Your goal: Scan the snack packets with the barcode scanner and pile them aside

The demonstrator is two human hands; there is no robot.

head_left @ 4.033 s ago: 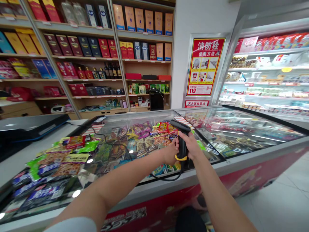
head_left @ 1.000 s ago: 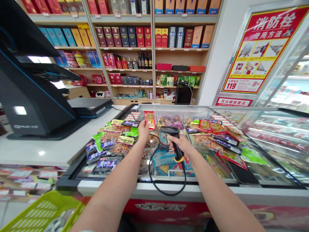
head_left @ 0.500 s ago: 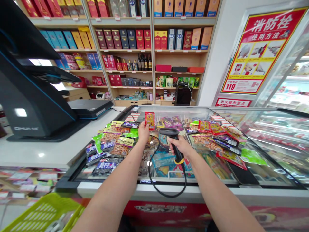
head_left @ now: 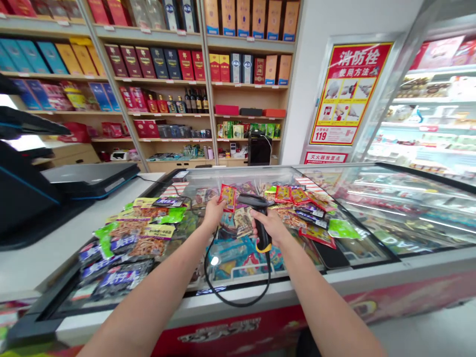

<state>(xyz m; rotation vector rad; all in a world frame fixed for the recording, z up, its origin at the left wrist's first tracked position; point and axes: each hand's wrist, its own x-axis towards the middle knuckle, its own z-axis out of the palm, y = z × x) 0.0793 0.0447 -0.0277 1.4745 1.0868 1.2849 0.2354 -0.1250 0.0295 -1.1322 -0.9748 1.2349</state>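
- Freezer [head_left: 372, 273]: pale grey rim, red front with white lettering
- Scanner [head_left: 264, 236]: black, yellow trim at the handle's base
- Cord [head_left: 240, 305]: plain black
- Packet [head_left: 228, 197] in the left hand [head_left: 214, 212]: red, yellow middle
- Bag [head_left: 122, 278] toward the near left corner: dark, blue-violet band, white lettering
- Small bag [head_left: 105, 239] by the left edge: lime green
- Strip [head_left: 314, 185] toward the far edge: red and white stripes

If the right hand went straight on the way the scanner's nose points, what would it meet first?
The right hand and scanner would likely meet the red packet in the left hand; depth is unclear.
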